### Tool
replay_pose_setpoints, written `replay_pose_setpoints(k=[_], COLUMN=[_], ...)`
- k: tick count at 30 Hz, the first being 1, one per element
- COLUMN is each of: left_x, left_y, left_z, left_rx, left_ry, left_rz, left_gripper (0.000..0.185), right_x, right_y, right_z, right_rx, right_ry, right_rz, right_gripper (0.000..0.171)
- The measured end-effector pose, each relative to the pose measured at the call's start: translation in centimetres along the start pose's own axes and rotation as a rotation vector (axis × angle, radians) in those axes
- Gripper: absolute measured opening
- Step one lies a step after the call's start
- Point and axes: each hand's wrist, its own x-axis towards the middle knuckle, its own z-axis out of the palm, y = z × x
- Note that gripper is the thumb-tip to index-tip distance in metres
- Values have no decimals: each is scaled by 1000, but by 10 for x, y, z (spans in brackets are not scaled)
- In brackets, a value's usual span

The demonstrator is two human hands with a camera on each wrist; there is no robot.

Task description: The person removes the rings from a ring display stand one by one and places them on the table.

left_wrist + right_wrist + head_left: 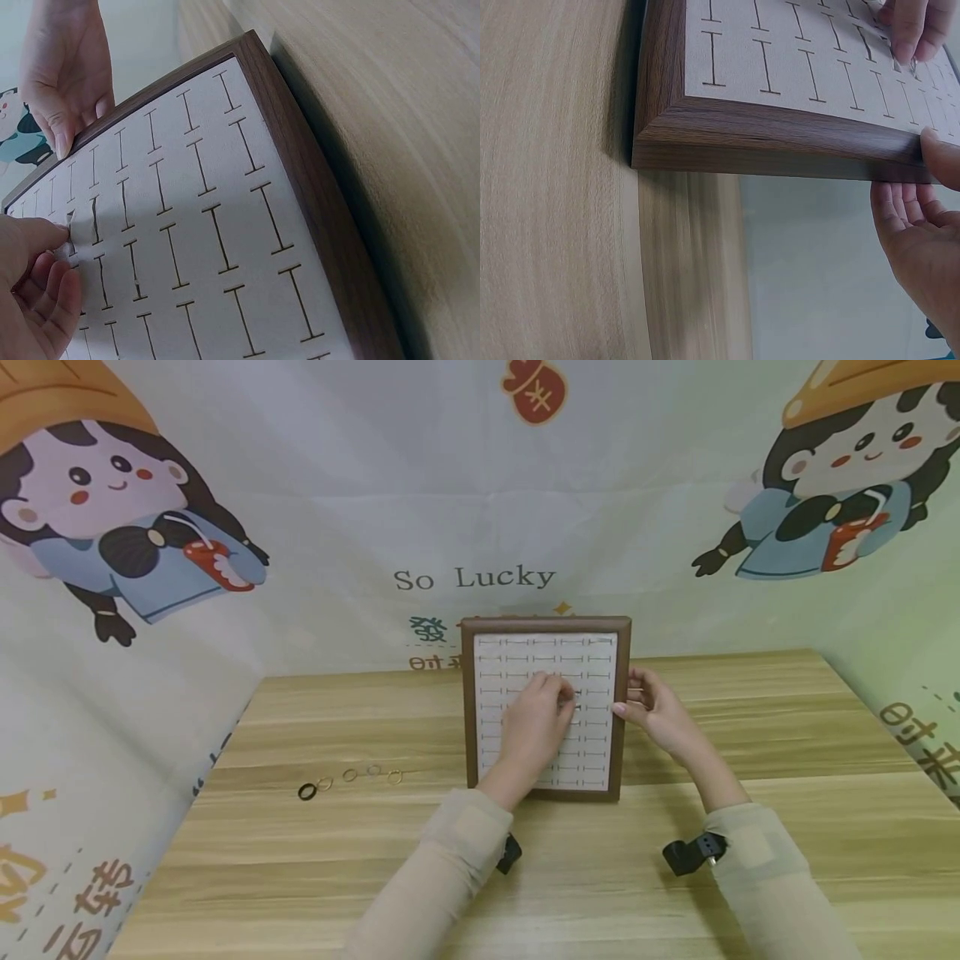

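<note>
A ring display board (546, 710) with a brown wooden frame and a pale padded face stands upright on the table. Rows of short I-shaped slots (221, 240) cover the face. My left hand (534, 718) is at the right-middle part of the face, thumb and fingertips pinching a small shiny ring (913, 69) at one slot. Most of that ring is hidden by the fingers. My right hand (663, 714) grips the board's right edge, its thumb on the front of the frame and its fingers behind, as the right wrist view shows.
Several loose rings lie on the wooden table (337, 860) left of the board, among them a black ring (307, 792) and a gold ring (395, 777). A printed cloth backdrop (337, 527) hangs behind and at both sides.
</note>
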Motion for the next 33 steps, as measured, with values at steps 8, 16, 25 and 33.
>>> replay_pose_setpoints(k=[8, 16, 25, 33], left_x=[0, -1, 0, -1], left_y=[-3, -4, -6, -5], left_z=[2, 0, -4, -6], left_rx=[-95, -145, -192, -187], left_ry=[-2, 41, 30, 51], left_rz=[-23, -1, -32, -26], left_gripper=[5, 5, 7, 10], right_x=[-1, 0, 1, 0], right_y=[-1, -1, -1, 0], right_z=[0, 0, 0, 1], right_rx=[-2, -6, -16, -10], right_ry=[7, 7, 8, 5], right_rz=[-7, -8, -10, -2], right_gripper=[61, 61, 60, 62])
